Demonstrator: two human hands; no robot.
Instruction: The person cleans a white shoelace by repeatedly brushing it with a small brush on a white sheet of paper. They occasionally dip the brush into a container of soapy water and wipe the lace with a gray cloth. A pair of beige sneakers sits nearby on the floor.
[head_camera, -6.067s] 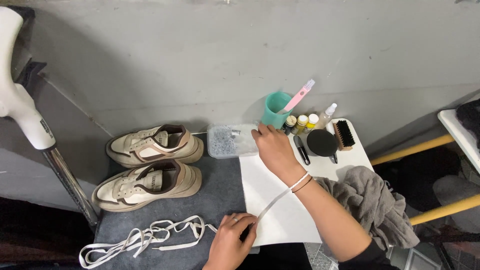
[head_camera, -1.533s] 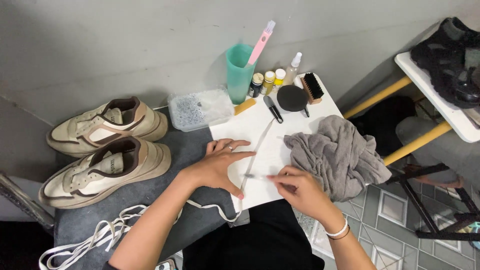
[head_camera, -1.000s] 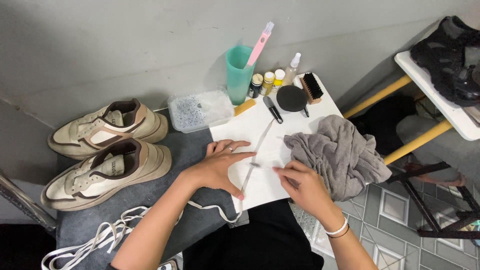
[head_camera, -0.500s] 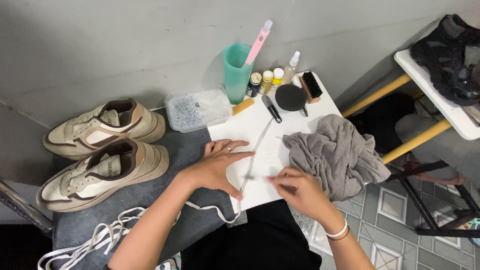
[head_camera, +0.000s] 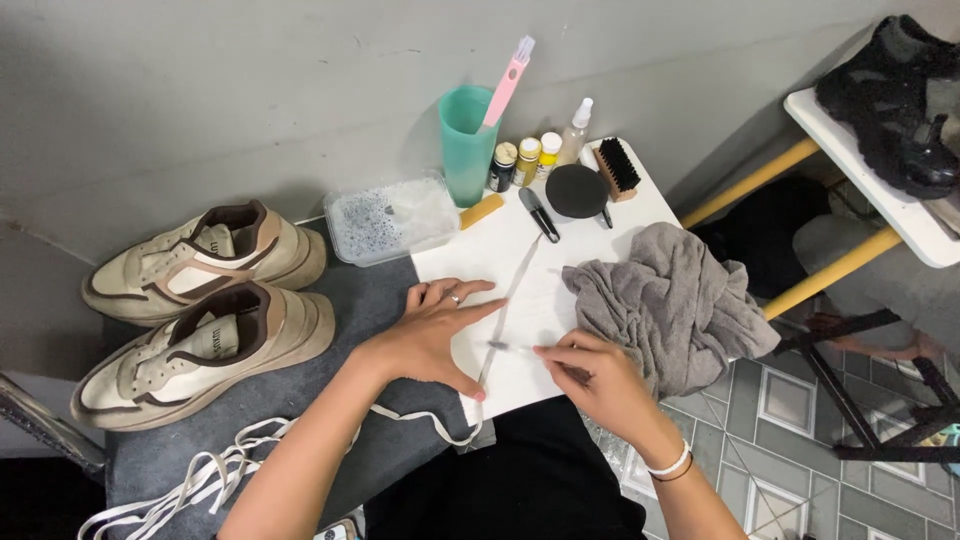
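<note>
white shoelace (head_camera: 508, 305) lies flat across the white sheet (head_camera: 470, 262) on the bench. left hand (head_camera: 435, 335) is spread open, palm pressing the lace just left of it. right hand (head_camera: 590, 372) pinches the lace end near the sheet's front edge. judged light, limp, slippery; best taken near the tip.

White laces (head_camera: 190, 480) run off the bottom-left edge; black shoe (head_camera: 895, 95) cropped
</note>
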